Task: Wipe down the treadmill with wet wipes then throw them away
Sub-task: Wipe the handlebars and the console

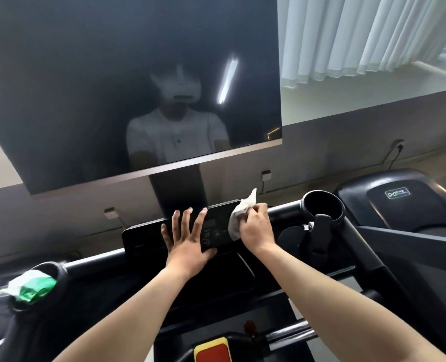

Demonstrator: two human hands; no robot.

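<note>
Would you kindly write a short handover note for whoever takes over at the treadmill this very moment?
Left hand: open, fingers spread flat on the console panel.
Right hand: grips a crumpled wet wipe, held against the right part of the panel.
A green and white packet sits in the left cup holder.
Done: wiping of the console is under way; how much is already clean cannot be told.
Left: finish the panel, wipe the rest of the treadmill, then throw the wipe away. No bin is in view.
</note>
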